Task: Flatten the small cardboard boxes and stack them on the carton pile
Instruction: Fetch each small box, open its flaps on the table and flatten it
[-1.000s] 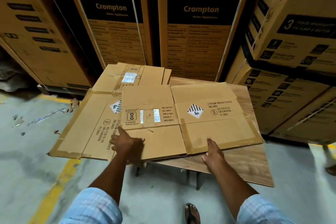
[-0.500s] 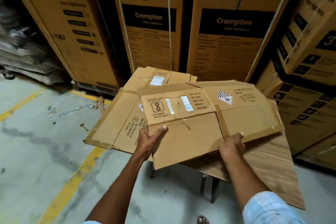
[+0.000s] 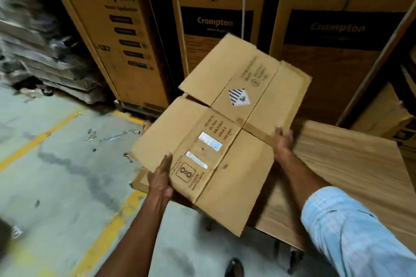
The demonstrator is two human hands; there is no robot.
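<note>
A flattened small cardboard box (image 3: 227,132) with white labels and a striped hazard diamond is lifted and tilted above the wooden table (image 3: 351,164). My left hand (image 3: 160,181) grips its near left edge, thumb on top. My right hand (image 3: 282,139) grips its right edge at the taped seam. A corner of another flattened carton (image 3: 139,181) shows under it at the left, beside my left hand. A pile of flattened cartons (image 3: 51,69) lies blurred on the floor at far left.
Tall Crompton cartons (image 3: 126,38) stand close behind the table as a wall. The concrete floor (image 3: 51,175) at left has yellow lines and scattered tape scraps. My foot (image 3: 234,267) shows at the bottom, beside the table's metal legs.
Both hands went from resting on the flat carton to gripping it; it has risen off the table stack and rotated, and my view has swung left.
</note>
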